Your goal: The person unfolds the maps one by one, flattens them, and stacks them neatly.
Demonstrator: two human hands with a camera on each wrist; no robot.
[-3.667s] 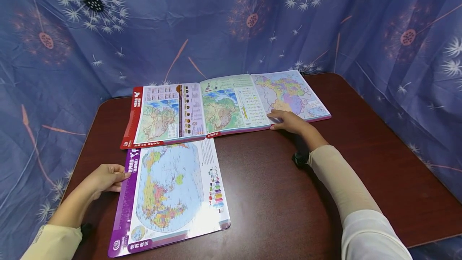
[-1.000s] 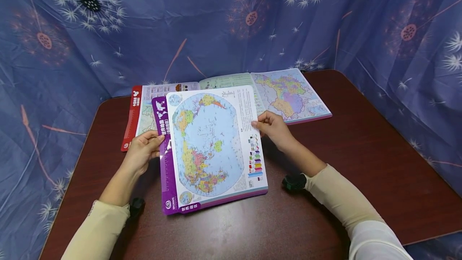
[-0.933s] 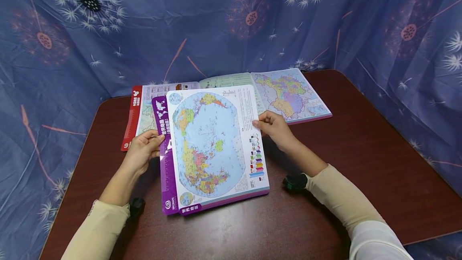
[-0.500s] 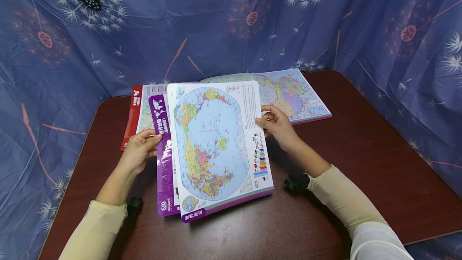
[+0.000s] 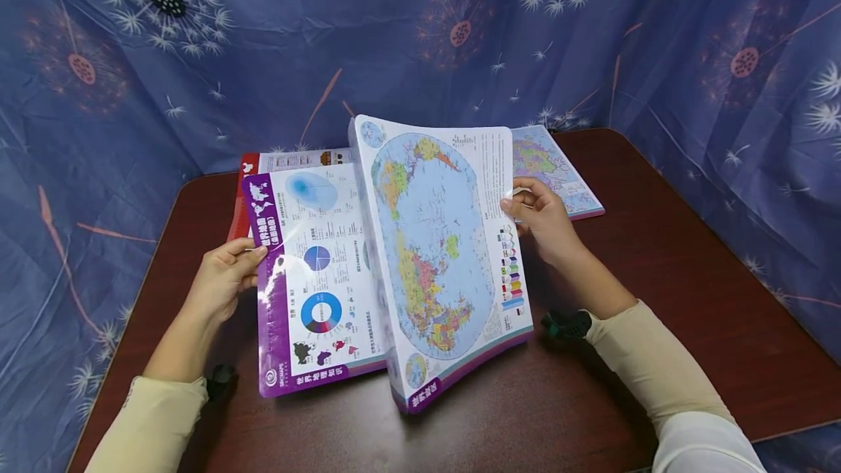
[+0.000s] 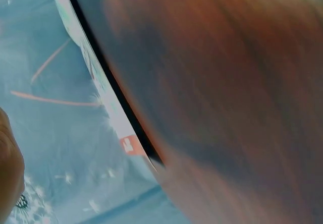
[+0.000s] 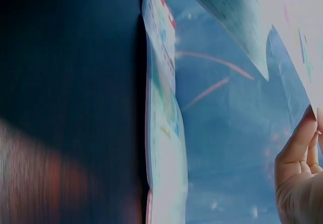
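Note:
A folding world map (image 5: 430, 239) with a purple left border is held up over the table, its panels partly spread. My left hand (image 5: 220, 279) pinches the purple border, thumb on top. At the far edge of the world panel, my right hand (image 5: 545, 221) grips between thumb and fingers. A panel with blue charts shows between the border and the raised world panel. In the right wrist view, the right hand (image 7: 300, 181) holds a pale sheet edge at the right. Only part of the left hand (image 6: 7, 163) enters the left wrist view.
Behind it, a second folding map (image 5: 246, 185) with a red border lies spread on the dark brown table (image 5: 690, 276), partly covered by the raised one. A blue dandelion-print curtain (image 5: 407, 35) hangs right behind the table.
The world map, flat on the table 3.7 s ago, was lifted by both hands. In the last half second the hands moved apart, right hand rightward and up, opening the chart panel to view.

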